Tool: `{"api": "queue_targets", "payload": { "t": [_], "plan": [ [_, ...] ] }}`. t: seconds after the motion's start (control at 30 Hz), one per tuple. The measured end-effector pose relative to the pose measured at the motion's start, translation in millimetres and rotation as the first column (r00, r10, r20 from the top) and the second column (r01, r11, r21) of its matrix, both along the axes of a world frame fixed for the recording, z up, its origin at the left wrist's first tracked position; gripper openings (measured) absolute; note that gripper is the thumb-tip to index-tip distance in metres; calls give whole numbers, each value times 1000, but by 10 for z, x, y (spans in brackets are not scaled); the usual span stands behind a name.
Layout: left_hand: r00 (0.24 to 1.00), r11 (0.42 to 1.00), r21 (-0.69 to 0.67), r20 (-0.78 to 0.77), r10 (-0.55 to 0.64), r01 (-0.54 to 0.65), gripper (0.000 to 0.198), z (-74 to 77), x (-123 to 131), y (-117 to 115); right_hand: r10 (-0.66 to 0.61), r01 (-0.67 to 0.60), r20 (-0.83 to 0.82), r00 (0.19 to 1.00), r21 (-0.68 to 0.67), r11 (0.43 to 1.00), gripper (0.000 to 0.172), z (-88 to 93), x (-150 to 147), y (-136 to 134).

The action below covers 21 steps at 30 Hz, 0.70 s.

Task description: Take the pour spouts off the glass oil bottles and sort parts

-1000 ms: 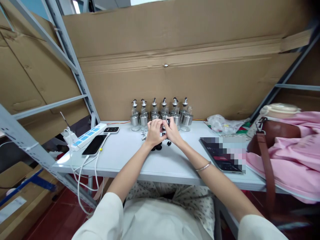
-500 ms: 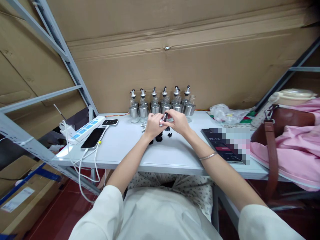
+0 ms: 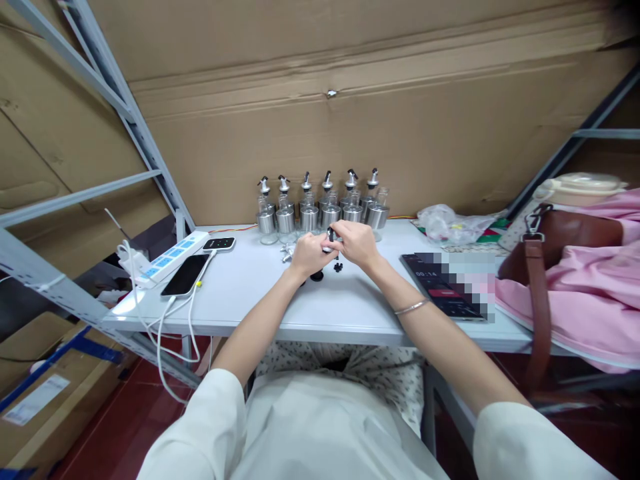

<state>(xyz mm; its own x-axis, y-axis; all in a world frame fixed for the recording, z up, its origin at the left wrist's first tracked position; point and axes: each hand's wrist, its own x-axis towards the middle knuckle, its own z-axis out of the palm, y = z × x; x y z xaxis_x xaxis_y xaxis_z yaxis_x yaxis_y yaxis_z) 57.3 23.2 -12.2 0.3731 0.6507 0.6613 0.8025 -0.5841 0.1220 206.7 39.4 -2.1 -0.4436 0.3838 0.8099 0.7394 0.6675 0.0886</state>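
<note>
My left hand [image 3: 310, 256] and my right hand [image 3: 356, 241] meet above the middle of the table, fingers closed around a small bottle pourer [image 3: 331, 233]. Its black tip pokes up between the fingers; the rest is mostly covered. Under the hands lie a round black part [image 3: 317, 275] and several small black pieces [image 3: 339, 267]. Silver parts [image 3: 287, 253] rest just left of my left hand. Beyond the hands stands a front row of open glass bottles with steel sleeves [image 3: 286, 221]. Behind them, similar bottles carry silver-and-black pourers [image 3: 351, 179].
To the left lie a power strip [image 3: 176, 256], a black phone [image 3: 186, 275], a smaller device [image 3: 219, 245] and white cables. A tablet-like screen [image 3: 440, 287], a clear plastic bag [image 3: 453, 223], a brown bag [image 3: 585, 230] and pink cloth [image 3: 590, 293] occupy the right. Cardboard [image 3: 320, 147] backs the table [image 3: 240, 293].
Both hands stay together on the pourer, with their fingers slightly shifted around it. The whole view has moved a little.
</note>
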Motion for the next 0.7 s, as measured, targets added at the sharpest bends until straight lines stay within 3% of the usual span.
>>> {"api": "queue_targets", "payload": {
  "t": [0.33,0.7],
  "plan": [
    [998,999,-39,53,15,-12,18,-37,23,2,-50,48,27,998,55,997,72,-72,9,59],
    [998,997,-75,59,27,-23,15,-26,41,-4,-70,67,59,996,47,997,61,-65,21,74]
  ]
}}
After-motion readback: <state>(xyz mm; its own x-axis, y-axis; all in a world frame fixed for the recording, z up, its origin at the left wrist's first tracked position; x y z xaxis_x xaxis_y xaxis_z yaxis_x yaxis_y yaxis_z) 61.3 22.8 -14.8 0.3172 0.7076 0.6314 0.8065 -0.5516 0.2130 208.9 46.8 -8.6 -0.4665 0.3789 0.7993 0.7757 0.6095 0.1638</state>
